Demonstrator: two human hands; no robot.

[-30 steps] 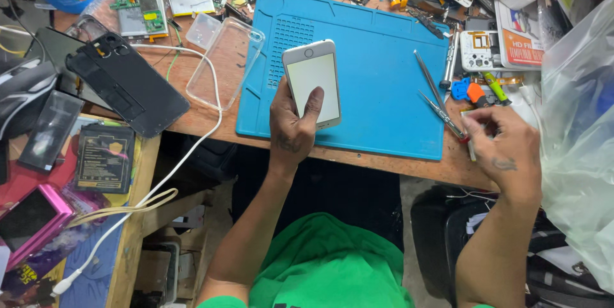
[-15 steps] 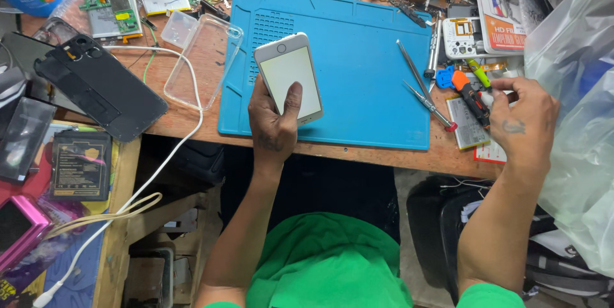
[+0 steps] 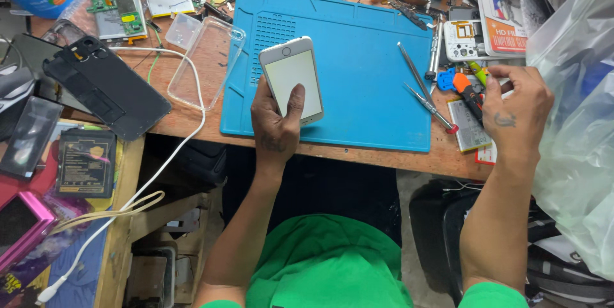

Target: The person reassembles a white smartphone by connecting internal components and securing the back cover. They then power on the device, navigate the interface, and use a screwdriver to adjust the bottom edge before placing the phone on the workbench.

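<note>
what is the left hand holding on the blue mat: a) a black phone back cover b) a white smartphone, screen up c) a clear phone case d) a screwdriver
b: the left hand grips a white smartphone, screen up, over the blue mat.

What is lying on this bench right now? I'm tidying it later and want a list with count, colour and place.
Phone: one, white, on the mat, under the left hand.
Mat: one, blue, middle of the bench.
Thin metal tools: two, silver, right part of the mat.
Screwdriver: one, orange and black, by the right hand.
Clear case: one, see-through, left of the mat.
Back cover: one, black, left bench edge.
Cable: one, white, trailing off the bench edge.
Circuit board: one, green, top left.
Plastic bag: one, clear, far right.
Small parts: many, mixed colours, along the top edge.
Left hand: holds the phone.
Right hand: at the screwdriver.
</note>
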